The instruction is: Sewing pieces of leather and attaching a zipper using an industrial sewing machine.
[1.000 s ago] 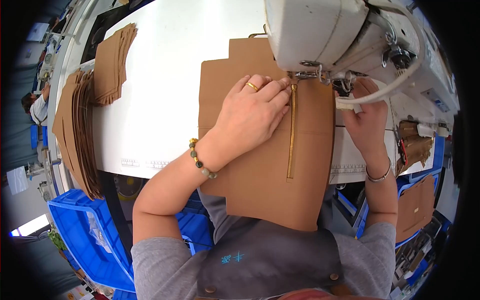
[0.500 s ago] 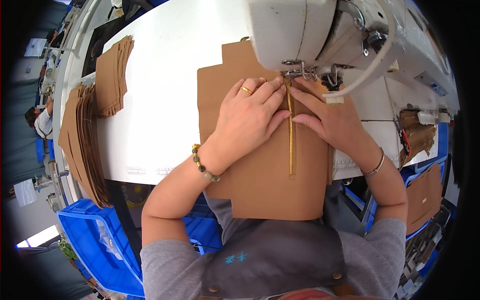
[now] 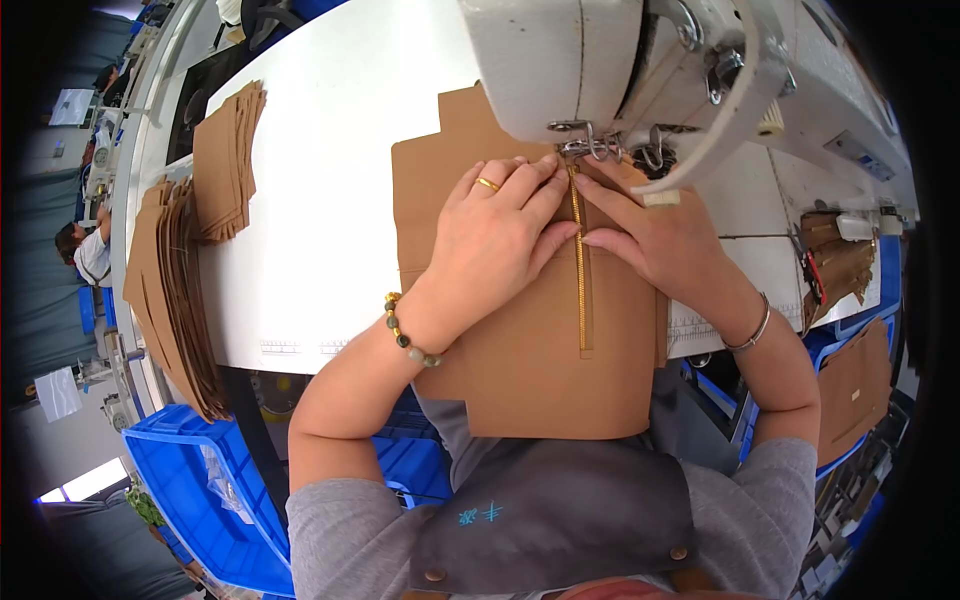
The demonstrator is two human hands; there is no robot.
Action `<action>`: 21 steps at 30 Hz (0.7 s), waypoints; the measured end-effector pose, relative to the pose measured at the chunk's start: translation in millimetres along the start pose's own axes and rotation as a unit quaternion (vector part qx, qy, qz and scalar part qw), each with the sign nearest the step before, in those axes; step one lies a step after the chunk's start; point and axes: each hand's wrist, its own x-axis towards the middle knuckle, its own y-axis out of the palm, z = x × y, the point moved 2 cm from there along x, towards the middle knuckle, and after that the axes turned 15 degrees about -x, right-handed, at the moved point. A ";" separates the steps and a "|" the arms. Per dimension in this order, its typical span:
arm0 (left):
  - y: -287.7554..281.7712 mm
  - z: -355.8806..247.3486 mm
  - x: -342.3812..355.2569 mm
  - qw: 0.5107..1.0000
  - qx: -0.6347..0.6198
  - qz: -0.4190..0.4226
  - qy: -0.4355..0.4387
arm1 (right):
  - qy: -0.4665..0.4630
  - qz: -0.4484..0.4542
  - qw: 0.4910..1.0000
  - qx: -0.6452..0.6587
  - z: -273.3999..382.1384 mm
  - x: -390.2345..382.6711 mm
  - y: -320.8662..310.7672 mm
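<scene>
A brown panel (image 3: 540, 390) of leather-like material lies on the white sewing table, its front part hanging over the edge toward my apron. A gold zipper (image 3: 581, 290) is set into it, running from the presser foot (image 3: 578, 148) toward me. To the left of the zipper, my left hand (image 3: 500, 215) presses on the panel with outstretched fingers, their tips close to the foot. On the other side lies my right hand (image 3: 655, 225), fingers extended and thumb apart, its far fingertips partly hidden under the machine. Both thumbs rest beside the zipper teeth.
The white sewing machine (image 3: 570, 60) overhangs the far right. Stacked brown pieces (image 3: 165, 290) and a smaller stack (image 3: 225, 165) stand at the left. Red-handled snips (image 3: 812, 275) lie by zipper strips (image 3: 840, 255) at the right. A blue crate (image 3: 190, 480) sits below the table.
The whole view has shifted slightly, with the machine now a little farther left in the picture. My hands keep nearly the same pose beside the zipper.
</scene>
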 end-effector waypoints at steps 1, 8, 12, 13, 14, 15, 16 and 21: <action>-0.2 0.6 0.1 1.000 0.002 -0.002 0.003 | 0.001 0.000 1.000 0.000 0.0 0.3 -0.3; 0.0 0.1 1.8 1.000 -0.001 0.030 -0.009 | -0.007 -0.003 1.000 0.005 -0.8 1.9 -5.1; -0.2 1.0 2.5 1.000 0.006 0.002 0.007 | -0.010 -0.003 1.000 0.006 -0.6 1.3 -5.1; -0.6 0.7 2.5 1.000 0.001 0.001 0.008 | -0.010 -0.003 1.000 0.007 -0.6 1.1 -4.8; -0.8 0.5 2.6 1.000 0.002 0.000 0.008 | -0.010 -0.003 1.000 0.006 -0.7 1.1 -4.0; -0.9 0.5 2.7 1.000 0.001 0.001 0.007 | -0.009 -0.003 1.000 0.005 -0.9 1.1 -3.2; -0.9 0.8 2.8 1.000 0.000 0.000 0.007 | -0.009 -0.003 1.000 0.005 -1.4 1.1 -2.5; 0.2 3.0 4.1 1.000 -0.004 -0.008 0.009 | -0.011 -0.029 0.999 -0.014 -1.4 1.7 -2.7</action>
